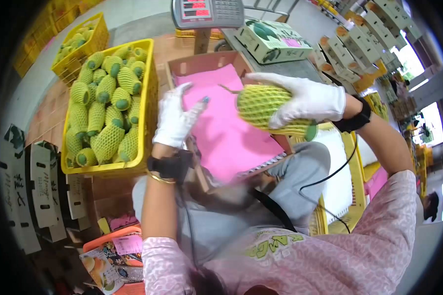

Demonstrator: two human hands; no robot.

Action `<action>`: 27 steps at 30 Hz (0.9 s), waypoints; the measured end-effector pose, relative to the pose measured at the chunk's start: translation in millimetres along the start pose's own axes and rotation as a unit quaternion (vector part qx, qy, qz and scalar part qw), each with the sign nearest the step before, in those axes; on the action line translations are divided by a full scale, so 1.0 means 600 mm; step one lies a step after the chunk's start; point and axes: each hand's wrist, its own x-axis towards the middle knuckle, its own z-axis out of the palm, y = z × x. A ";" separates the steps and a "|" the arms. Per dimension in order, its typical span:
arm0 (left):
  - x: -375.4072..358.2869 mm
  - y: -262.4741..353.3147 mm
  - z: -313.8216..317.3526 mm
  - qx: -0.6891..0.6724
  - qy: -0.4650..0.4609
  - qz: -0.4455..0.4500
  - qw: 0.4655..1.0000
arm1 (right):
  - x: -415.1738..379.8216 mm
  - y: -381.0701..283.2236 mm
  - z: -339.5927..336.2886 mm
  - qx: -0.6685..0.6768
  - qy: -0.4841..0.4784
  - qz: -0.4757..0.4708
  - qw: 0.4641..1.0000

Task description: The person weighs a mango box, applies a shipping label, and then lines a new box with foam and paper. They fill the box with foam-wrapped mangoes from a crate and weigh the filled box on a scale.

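My right hand (307, 101), in a white glove, is wrapped round a green mango (262, 104) in a yellow-green foam net. A thin stem sticks out at the mango's left end, and a bare green tip shows below my palm. The mango is held above the right side of an open cardboard box (241, 61), which is lined with a pink sheet (216, 128). My left hand (174, 117), also gloved, is over the box's left edge with thumb and fingers apart and nothing in it. A small blue-green spot shows on its thumb tip.
Left of the box stands a yellow crate (150, 98) of netted mangoes, with another yellow crate (103, 29) behind. A digital scale (206, 14) rises beyond the box. A closed printed carton (275, 42) sits at the back right. A cable (325, 182) hangs from my right wrist.
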 end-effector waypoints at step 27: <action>-0.004 -0.043 0.009 0.116 -0.255 -0.224 0.933 | 0.090 0.222 0.132 -0.542 0.010 -0.023 0.840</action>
